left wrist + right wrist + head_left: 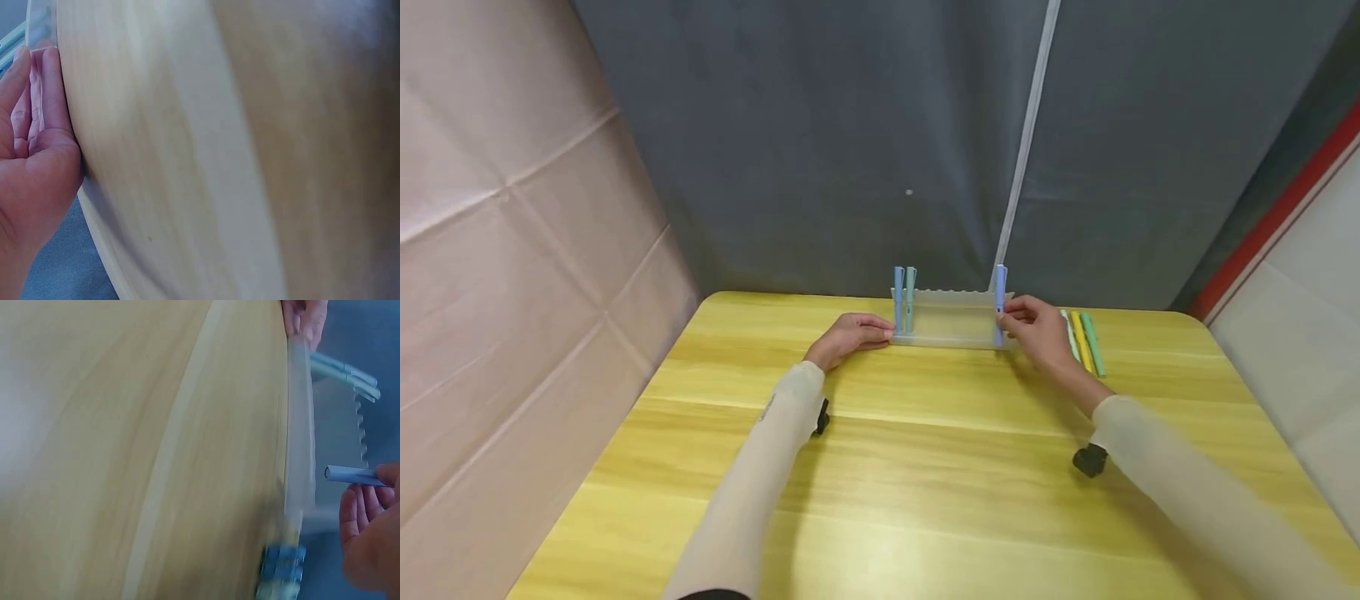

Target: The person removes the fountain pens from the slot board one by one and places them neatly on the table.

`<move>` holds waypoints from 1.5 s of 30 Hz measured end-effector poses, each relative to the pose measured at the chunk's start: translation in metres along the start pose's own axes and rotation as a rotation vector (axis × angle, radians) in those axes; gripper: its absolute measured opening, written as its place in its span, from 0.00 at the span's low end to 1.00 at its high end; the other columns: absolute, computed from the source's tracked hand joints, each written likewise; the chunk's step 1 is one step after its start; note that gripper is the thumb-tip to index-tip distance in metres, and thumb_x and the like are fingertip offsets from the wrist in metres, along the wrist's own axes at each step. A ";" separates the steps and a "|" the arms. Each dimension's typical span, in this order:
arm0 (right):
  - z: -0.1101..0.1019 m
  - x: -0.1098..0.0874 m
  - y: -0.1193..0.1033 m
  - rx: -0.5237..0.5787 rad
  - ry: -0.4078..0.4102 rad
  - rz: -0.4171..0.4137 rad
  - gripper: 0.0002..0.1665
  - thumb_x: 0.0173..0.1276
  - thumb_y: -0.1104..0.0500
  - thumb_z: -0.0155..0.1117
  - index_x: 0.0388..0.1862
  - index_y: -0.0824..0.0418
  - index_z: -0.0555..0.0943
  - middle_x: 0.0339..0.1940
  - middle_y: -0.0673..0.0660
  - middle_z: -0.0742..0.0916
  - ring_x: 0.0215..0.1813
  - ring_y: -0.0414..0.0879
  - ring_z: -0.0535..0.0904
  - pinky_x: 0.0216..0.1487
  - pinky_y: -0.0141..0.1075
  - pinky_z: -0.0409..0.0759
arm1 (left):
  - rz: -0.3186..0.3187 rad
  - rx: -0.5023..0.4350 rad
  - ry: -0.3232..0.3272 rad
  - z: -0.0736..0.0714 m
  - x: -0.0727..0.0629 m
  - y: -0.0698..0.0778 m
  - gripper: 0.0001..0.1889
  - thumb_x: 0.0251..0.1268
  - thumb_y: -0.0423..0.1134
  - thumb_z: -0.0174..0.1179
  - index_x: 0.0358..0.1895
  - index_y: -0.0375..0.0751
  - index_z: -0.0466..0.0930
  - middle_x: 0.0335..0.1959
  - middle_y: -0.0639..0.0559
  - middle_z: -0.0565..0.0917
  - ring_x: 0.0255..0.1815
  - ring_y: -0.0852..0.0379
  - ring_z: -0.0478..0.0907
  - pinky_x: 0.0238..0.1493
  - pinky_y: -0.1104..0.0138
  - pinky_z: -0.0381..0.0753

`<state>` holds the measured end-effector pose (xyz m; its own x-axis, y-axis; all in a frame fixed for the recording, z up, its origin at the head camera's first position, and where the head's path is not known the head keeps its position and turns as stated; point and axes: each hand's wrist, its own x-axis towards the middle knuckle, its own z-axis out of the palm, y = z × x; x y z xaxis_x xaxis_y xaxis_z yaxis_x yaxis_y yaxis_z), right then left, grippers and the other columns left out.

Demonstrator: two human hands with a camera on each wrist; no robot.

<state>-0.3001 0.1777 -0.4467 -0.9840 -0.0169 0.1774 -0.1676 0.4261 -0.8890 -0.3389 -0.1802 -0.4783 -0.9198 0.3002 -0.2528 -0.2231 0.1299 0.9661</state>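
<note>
A clear plastic pen stand (955,342) with a scalloped top edge stands near the table's back edge. At its left end, a blue pen (898,300) and a teal pen (911,298) lean upright in it. My left hand (850,337) holds the stand's left end, with the thumb and fingers on either side of the clear plastic (42,25) in the left wrist view. My right hand (1036,332) pinches a lavender-blue pen (1000,292) at the stand's right end. In the right wrist view that pen's lower end (337,474) appears above the stand's base ledge (300,444).
Right of the stand, a whitish pen (1070,335), a yellow pen (1082,340) and a green pen (1093,343) lie side by side on the wood-grain table (880,483). A dark grey curtain (820,150) hangs just behind the table.
</note>
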 end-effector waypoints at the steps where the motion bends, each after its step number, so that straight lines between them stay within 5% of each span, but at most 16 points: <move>1: -0.007 -0.002 0.002 -0.016 -0.004 0.006 0.18 0.76 0.55 0.69 0.55 0.68 0.85 0.47 0.65 0.89 0.37 0.33 0.83 0.42 0.30 0.91 | 0.004 0.000 -0.001 0.000 0.000 0.000 0.15 0.76 0.30 0.63 0.61 0.31 0.85 0.60 0.41 0.88 0.50 0.60 0.89 0.63 0.62 0.88; 7: -0.046 -0.015 0.016 -0.077 -0.058 0.058 0.23 0.80 0.50 0.64 0.62 0.67 0.81 0.52 0.67 0.87 0.38 0.36 0.85 0.42 0.26 0.89 | -0.006 -0.009 0.010 0.002 0.000 0.000 0.15 0.76 0.29 0.63 0.61 0.31 0.85 0.60 0.40 0.88 0.50 0.59 0.89 0.63 0.61 0.89; 16: -0.090 -0.028 0.035 -0.171 -0.061 0.115 0.25 0.83 0.49 0.58 0.65 0.68 0.79 0.51 0.69 0.86 0.34 0.38 0.87 0.38 0.33 0.92 | 0.012 -0.017 -0.013 0.012 0.004 0.003 0.15 0.75 0.29 0.64 0.61 0.29 0.84 0.59 0.41 0.88 0.49 0.60 0.89 0.66 0.59 0.87; 20: -0.105 -0.028 0.046 -0.201 -0.048 0.141 0.27 0.83 0.47 0.59 0.63 0.69 0.79 0.43 0.62 0.89 0.30 0.37 0.87 0.34 0.34 0.92 | 0.013 -0.013 -0.012 0.015 0.000 0.005 0.15 0.76 0.28 0.63 0.61 0.27 0.83 0.59 0.40 0.88 0.48 0.61 0.89 0.65 0.59 0.87; 28: -0.132 -0.028 0.070 -0.245 0.012 0.212 0.28 0.81 0.46 0.60 0.60 0.71 0.81 0.29 0.32 0.83 0.28 0.27 0.83 0.30 0.26 0.87 | -0.003 -0.026 -0.007 0.017 -0.001 0.004 0.15 0.76 0.28 0.63 0.61 0.28 0.84 0.59 0.40 0.88 0.48 0.61 0.89 0.64 0.61 0.88; 36: -0.149 -0.032 0.078 -0.379 0.006 0.287 0.30 0.81 0.45 0.57 0.59 0.72 0.82 0.37 0.55 0.89 0.29 0.33 0.80 0.28 0.30 0.85 | -0.012 -0.026 -0.024 0.022 -0.012 0.013 0.15 0.76 0.27 0.62 0.61 0.27 0.83 0.60 0.38 0.88 0.50 0.58 0.89 0.66 0.58 0.87; 45: -0.146 -0.034 0.086 -0.388 -0.012 0.319 0.30 0.80 0.47 0.58 0.58 0.75 0.82 0.26 0.47 0.87 0.24 0.36 0.81 0.24 0.32 0.83 | -0.015 -0.014 -0.001 0.018 -0.008 0.005 0.15 0.75 0.28 0.64 0.60 0.29 0.84 0.58 0.41 0.88 0.48 0.60 0.88 0.63 0.62 0.89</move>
<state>-0.2721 0.3475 -0.4675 -0.9836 0.1593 -0.0851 0.1745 0.7165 -0.6754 -0.3263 -0.1649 -0.4722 -0.9159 0.2992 -0.2677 -0.2417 0.1215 0.9627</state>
